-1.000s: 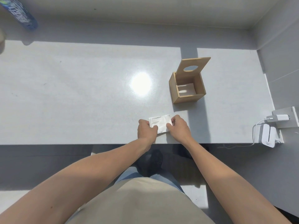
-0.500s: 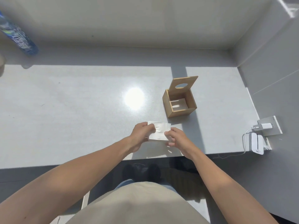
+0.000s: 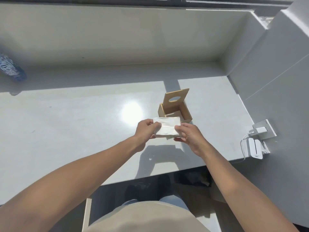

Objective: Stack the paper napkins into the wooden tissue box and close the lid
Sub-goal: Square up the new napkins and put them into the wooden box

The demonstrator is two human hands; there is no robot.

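The left hand (image 3: 145, 131) and the right hand (image 3: 189, 135) hold a stack of white paper napkins (image 3: 167, 127) between them, up in the air above the counter (image 3: 66, 124). The left hand pinches the left end of the stack, with the thumb on top and the fingers curled under. The right hand pinches the right end the same way. The stack lies flat and casts a shadow on the counter near the front edge.

Just past the napkins sits the wooden tissue box (image 3: 175, 111), toward the right side of the counter and about midway between its front and back edges. Its lid (image 3: 176, 98) stands up at the back, wide open, and has 1 oval hole in it.

At the right edge of the counter a white charger (image 3: 258, 130) is plugged into a wall socket, with a white gadget (image 3: 254, 148) below it. A blue bottle (image 3: 11, 68) lies at the far left, by the back wall.
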